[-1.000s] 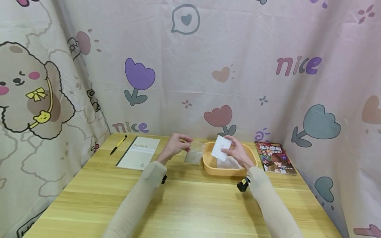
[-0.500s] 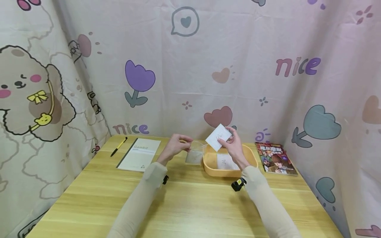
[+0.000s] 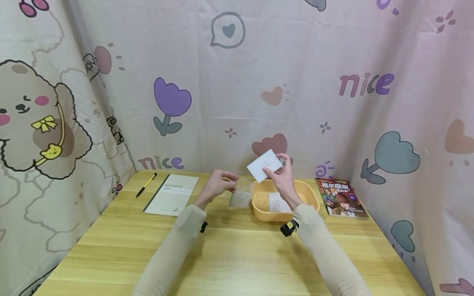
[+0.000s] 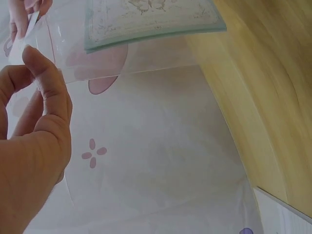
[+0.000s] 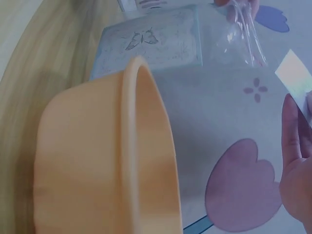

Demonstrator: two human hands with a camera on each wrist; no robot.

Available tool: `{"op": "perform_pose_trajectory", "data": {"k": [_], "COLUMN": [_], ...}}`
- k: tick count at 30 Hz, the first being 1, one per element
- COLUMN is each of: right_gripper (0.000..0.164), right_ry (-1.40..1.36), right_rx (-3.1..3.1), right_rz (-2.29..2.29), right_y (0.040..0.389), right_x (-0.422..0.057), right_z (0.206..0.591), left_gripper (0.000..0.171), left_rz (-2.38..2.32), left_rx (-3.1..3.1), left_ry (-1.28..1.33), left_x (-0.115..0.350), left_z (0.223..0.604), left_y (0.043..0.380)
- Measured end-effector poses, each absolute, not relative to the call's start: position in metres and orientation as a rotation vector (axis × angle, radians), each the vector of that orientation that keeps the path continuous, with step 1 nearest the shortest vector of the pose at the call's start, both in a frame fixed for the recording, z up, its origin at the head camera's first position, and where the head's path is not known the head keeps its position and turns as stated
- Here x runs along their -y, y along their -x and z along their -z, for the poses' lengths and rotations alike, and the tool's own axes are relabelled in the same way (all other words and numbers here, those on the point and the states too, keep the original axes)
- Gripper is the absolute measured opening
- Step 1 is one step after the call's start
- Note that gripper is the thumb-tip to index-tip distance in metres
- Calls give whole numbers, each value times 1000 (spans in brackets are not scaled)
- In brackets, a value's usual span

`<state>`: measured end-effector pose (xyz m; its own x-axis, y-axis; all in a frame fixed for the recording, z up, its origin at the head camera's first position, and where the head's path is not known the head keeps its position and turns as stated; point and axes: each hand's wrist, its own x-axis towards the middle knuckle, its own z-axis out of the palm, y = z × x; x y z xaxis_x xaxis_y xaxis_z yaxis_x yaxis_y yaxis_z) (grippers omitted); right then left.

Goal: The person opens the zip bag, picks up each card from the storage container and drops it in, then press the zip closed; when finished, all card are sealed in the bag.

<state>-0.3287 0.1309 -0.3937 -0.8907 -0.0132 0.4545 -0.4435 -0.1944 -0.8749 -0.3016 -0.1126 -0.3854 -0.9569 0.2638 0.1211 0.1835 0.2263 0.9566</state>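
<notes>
My left hand [image 3: 217, 187] pinches the edge of a clear plastic bag [image 3: 244, 187] between thumb and fingers. A square stack of butterfly-printed paper [image 4: 156, 19] sits inside the bag, as the left wrist view shows. My right hand [image 3: 283, 177] grips a white rectangular card or paper stack [image 3: 262, 165] with faint markings, thumb across its face. It is held tilted above the rear of an orange-yellow basket [image 3: 268, 216], near the bag's mouth. In the basket lies another white printed paper piece [image 3: 278, 202], partly hidden by the right wrist.
On the wooden table [image 3: 237, 259], a Gambit notebook [image 3: 172, 195] lies left of the bag. Beyond it is a yellow-and-black pen [image 3: 146, 185]. A colourful comic book [image 3: 342, 198] lies right of the basket. A patterned curtain [image 3: 222, 94] hangs behind the table.
The right hand has lifted the white card up and to the left, out of the basket area toward the bag, turning it. The left hand has stayed nearly in place, holding the bag.
</notes>
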Motion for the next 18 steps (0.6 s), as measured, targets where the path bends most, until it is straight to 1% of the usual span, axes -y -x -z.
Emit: {"op": "perform_pose_trajectory", "data": {"k": [8, 13, 18], "right_gripper": [63, 57, 56], "right_ry": [-639, -684, -725], "right_rx": [1836, 1975, 2152], "right_rz": [-2061, -1940, -1808], "right_y": [327, 313, 303], "right_x": [-117, -111, -112], "right_z": [387, 376, 371], "left_gripper": [25, 24, 25], "left_rz": [-1851, -1844, -1837], "left_rx": [-2434, -2435, -2425], "left_ry": [-458, -472, -442], "left_x": [111, 109, 110], "left_z": [382, 380, 379], "left_y": [301, 301, 302]}}
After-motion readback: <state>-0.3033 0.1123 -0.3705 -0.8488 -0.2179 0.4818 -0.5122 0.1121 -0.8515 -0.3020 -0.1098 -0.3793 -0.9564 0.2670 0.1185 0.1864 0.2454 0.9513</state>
